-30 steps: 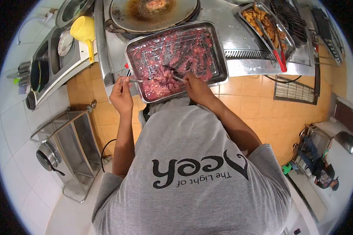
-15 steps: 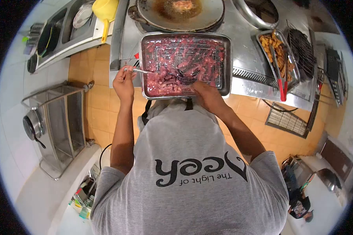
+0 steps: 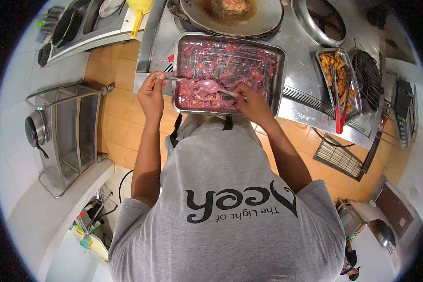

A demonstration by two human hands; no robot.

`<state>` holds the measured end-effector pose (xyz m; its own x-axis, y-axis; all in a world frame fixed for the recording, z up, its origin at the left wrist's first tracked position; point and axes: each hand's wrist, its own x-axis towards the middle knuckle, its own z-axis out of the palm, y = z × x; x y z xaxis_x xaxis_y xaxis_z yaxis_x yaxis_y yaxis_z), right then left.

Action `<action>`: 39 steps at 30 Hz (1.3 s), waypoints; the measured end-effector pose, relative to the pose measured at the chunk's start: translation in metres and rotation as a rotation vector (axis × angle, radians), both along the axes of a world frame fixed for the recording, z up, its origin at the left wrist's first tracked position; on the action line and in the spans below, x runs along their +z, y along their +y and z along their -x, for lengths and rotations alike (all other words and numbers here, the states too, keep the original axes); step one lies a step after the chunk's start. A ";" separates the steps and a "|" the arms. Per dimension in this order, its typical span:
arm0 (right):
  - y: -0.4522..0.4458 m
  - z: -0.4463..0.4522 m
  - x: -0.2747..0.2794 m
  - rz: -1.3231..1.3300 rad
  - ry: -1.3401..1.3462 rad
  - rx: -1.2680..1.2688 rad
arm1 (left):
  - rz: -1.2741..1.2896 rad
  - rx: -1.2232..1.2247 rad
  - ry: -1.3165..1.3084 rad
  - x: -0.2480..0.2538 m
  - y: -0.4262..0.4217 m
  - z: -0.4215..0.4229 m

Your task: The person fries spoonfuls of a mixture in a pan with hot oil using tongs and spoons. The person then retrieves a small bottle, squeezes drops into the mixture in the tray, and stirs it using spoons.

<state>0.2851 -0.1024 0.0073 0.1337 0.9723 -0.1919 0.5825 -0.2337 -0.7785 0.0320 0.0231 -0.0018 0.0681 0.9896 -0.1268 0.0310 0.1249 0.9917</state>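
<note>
A rectangular metal tray [image 3: 281, 77] in front of me holds a wet, reddish-purple mixture [image 3: 211, 61] with shreds and paler bits. My left hand [image 3: 152, 91] pinches the handle of a thin metal utensil [image 3: 174, 78], whose far end reaches over the tray's left side. My right hand [image 3: 254, 103] grips a metal spoon [image 3: 210, 86], its bowl turned toward the left and coated with the mixture. Beyond the tray, a wide pan [image 3: 197, 19] holds brownish oil with one browned lump [image 3: 233, 4] in it.
At right, a smaller tray [image 3: 357, 105] of fried pieces carries red-handled tongs [image 3: 339, 117], beside a dark grill rack [image 3: 365, 77]. A round metal ring [image 3: 301, 16] stands behind. A yellow dipper [image 3: 138, 11] lies by the sink. Another person [image 3: 350, 261] is at lower right.
The view has shifted, so the tray sits further right. The spoon in my right hand has come up into sight above the mixture. The utensil in my left hand still reaches over the tray.
</note>
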 end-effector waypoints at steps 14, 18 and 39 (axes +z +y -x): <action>0.006 0.022 0.020 0.055 -0.178 0.032 | -0.083 -0.103 0.089 0.004 0.008 -0.008; 0.010 0.025 0.025 0.133 -0.355 0.104 | -0.071 -0.111 0.078 0.005 0.014 -0.006; 0.005 0.061 0.011 0.008 -0.395 0.326 | -0.240 -0.176 0.330 0.012 0.028 0.012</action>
<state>0.2241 -0.0971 0.0187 -0.1121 0.9743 -0.1956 0.8756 0.0038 -0.4829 0.0201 0.0508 0.0104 0.2329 0.9706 0.0615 0.3513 -0.1429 0.9253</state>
